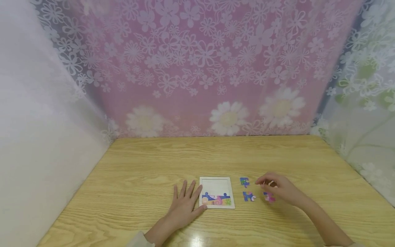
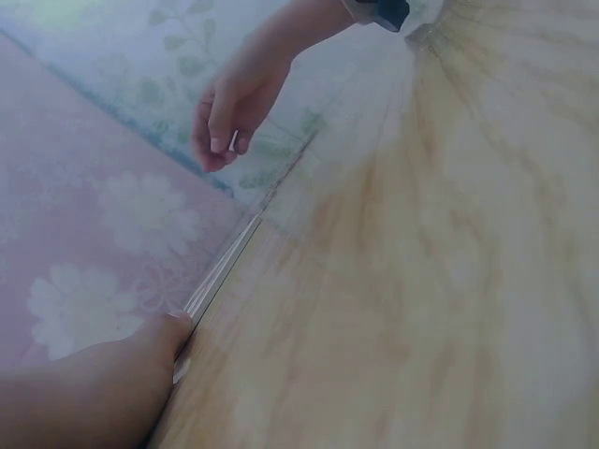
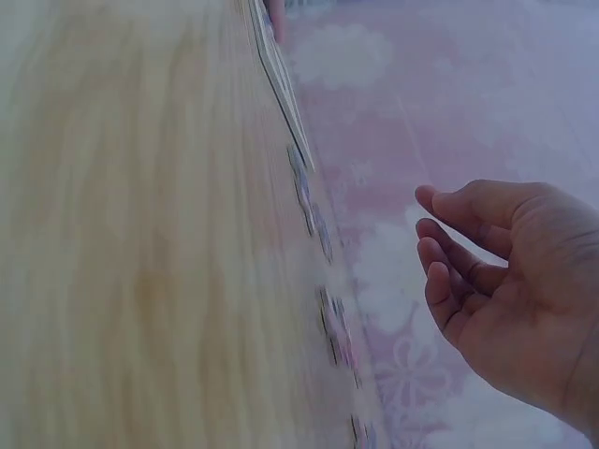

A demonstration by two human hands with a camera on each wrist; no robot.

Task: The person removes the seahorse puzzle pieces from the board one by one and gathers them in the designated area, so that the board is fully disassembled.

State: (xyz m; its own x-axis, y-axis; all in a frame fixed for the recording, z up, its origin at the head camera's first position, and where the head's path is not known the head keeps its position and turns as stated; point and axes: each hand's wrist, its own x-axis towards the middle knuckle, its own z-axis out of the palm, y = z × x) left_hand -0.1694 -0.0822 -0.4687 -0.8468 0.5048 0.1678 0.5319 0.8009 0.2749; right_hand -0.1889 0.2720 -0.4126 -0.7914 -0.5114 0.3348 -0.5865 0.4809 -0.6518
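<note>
My left hand (image 1: 184, 210) lies on the table with its fingers spread, index fingertip and thumb tip at the left edge of a white puzzle frame (image 1: 232, 192). Joined puzzle pieces (image 1: 217, 200) in blue, pink and yellow fill the frame's lower part; its upper part is bare white. My right hand (image 1: 282, 188) hovers over the loose pieces, fingers loosely bent, with a gap between thumb and fingertips in the right wrist view. Below it lies a pink and purple piece (image 1: 269, 197), partly hidden by the hand. A blue and green piece (image 1: 244, 181) and a blue and pink piece (image 1: 248, 196) lie between frame and hand.
The wood-grain table (image 1: 148, 171) runs back to a pink flowered curtain (image 1: 191, 79). A white wall-like sheet (image 1: 46, 137) borders the left side, and a pale flowered curtain (image 1: 367, 137) the right.
</note>
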